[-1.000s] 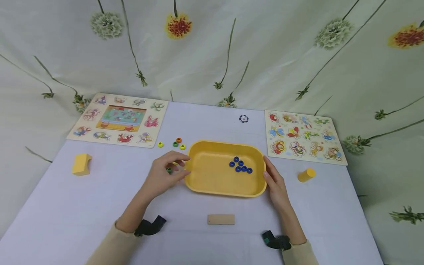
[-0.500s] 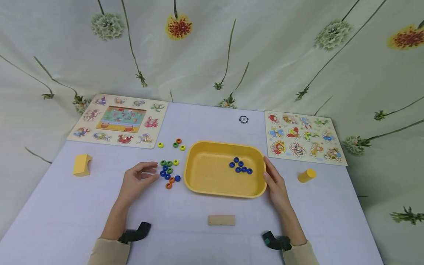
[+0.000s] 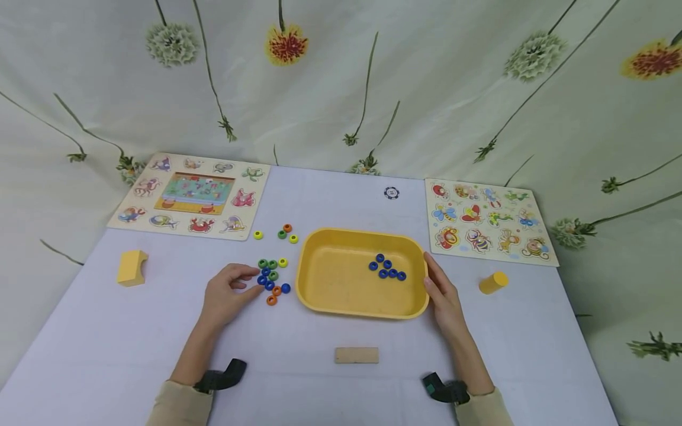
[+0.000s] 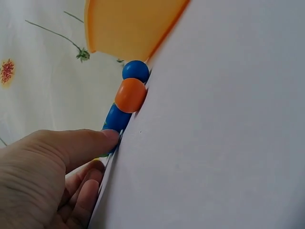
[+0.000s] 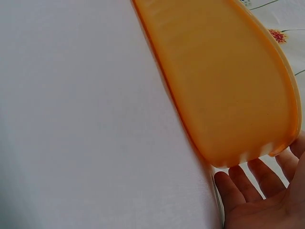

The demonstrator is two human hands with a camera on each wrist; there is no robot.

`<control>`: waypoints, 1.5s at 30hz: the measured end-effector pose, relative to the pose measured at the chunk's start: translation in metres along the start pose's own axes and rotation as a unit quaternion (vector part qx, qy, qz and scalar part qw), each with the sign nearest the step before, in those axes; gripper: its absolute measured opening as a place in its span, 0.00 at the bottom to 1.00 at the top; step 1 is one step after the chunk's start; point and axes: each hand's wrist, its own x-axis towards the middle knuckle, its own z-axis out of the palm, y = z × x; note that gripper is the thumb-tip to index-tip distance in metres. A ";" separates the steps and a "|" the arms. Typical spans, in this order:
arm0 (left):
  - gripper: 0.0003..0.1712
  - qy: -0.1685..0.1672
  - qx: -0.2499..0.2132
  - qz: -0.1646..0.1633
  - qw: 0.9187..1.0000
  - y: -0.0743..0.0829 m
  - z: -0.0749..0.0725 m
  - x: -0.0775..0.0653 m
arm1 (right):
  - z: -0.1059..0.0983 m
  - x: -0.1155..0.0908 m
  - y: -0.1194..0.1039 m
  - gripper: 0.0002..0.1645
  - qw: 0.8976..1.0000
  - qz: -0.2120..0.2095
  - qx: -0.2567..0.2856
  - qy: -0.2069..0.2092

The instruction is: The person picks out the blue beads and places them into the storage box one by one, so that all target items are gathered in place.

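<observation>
My left hand (image 3: 226,291) is at a cluster of small round beads left of the yellow tray. Thumb and index finger close on either side of a blue bead (image 3: 261,280), and in the left wrist view the thumb tip overlaps a blue bead (image 4: 116,119). An orange bead (image 4: 130,95) and another blue bead (image 4: 136,71) line up beyond it. Green beads (image 3: 263,263) and a yellow bead (image 3: 283,262) lie close by. My right hand (image 3: 446,302) holds the right end of the yellow tray (image 3: 341,278), fingers along its outer wall. Several blue beads (image 3: 392,273) lie inside the tray.
Loose beads, including an orange one (image 3: 288,228), lie behind the cluster. Picture puzzle boards stand at back left (image 3: 247,231) and back right (image 3: 495,231). A yellow arch block (image 3: 131,268), yellow cylinder (image 3: 493,283), wooden plank (image 3: 356,355) and poker chip (image 3: 391,193) are around the tray.
My left hand has drawn back left from the tray's left rim, uncovering the bead cluster, then come slightly right onto a blue bead. The right hand and tray stay put.
</observation>
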 end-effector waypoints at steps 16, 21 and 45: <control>0.15 -0.120 -0.180 0.039 0.976 0.134 0.016 0.035 | -0.002 0.003 0.002 0.27 1.000 -0.009 -0.005 -0.007; 0.11 -0.184 -0.123 0.037 0.975 0.159 0.075 0.062 | 0.001 0.004 0.002 0.27 1.000 -0.010 -0.008 -0.010; 0.15 -0.134 -0.010 0.179 0.975 0.171 0.068 0.033 | -0.002 0.000 -0.001 0.27 1.000 -0.003 -0.020 0.000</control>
